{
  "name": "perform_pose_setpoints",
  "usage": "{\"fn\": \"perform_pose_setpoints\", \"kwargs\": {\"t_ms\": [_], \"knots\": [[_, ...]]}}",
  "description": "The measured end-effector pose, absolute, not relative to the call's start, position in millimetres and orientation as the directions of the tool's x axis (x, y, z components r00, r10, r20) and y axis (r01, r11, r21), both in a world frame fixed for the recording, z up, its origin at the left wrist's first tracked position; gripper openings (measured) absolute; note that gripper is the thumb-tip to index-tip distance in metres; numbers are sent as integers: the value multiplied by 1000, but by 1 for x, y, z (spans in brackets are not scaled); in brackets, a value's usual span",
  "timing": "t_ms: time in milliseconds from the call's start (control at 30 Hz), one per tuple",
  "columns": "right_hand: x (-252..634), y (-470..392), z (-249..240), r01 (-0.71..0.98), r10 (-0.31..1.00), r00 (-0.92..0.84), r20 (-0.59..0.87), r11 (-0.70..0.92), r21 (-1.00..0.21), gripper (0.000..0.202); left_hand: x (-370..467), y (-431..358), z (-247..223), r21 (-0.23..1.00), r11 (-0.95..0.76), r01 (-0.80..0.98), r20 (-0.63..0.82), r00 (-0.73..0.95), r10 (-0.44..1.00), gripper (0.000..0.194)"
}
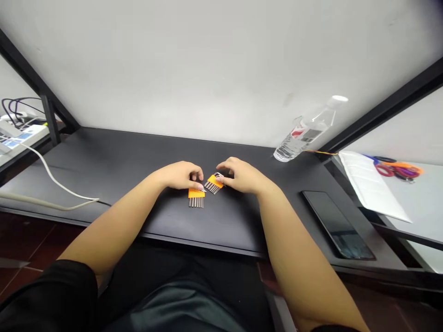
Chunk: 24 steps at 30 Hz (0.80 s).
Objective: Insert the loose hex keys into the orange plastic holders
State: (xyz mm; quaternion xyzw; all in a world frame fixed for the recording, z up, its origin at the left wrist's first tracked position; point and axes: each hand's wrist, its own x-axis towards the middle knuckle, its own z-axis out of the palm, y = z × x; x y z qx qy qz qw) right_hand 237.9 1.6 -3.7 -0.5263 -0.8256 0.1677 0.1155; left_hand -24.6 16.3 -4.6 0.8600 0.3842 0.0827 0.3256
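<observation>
both hands curled shut — left hand (182,175) on one orange key set (196,197), right hand (240,175) pinching another (213,183).

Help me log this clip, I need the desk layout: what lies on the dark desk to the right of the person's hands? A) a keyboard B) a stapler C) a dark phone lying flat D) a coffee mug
C: a dark phone lies flat on the desk, right of the right hand, which touches an orange hex key set.
</observation>
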Motion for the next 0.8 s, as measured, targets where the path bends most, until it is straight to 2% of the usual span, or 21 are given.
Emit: {"fn": "perform_pose_setpoints", "kwargs": {"t_ms": [100, 200, 333, 500, 600, 700, 800], "knots": [[236, 0, -6, 773, 858, -514, -6, 460, -438, 44, -28, 17, -1, 585, -539, 606, -145, 732, 666, 52], [229, -2, -7, 753, 831, -554, -43, 478, -452, 42, -34, 19, 1, 546, -541, 640, -181, 720, 670, 52], [219, -6, -6, 721, 798, -602, -41, 520, -458, 41, -49, 24, 4, 560, -480, 675, -216, 678, 702, 55], [218, -5, -6, 737, 821, -571, 1, 513, -440, 30, -37, 22, -1, 520, -506, 687, -87, 633, 770, 49], [222, -3, -7, 751, 827, -563, 3, 512, -418, 26, -10, 10, -10, 470, -548, 692, -3, 622, 783, 54], [224, -3, -8, 757, 824, -567, -17, 513, -405, 25, 13, -3, -18, 431, -493, 755, -20, 555, 832, 55], [222, -3, -10, 766, 829, -559, -30, 502, -402, 24, 17, -8, -18, 451, -443, 775, -72, 526, 847, 57]]}}
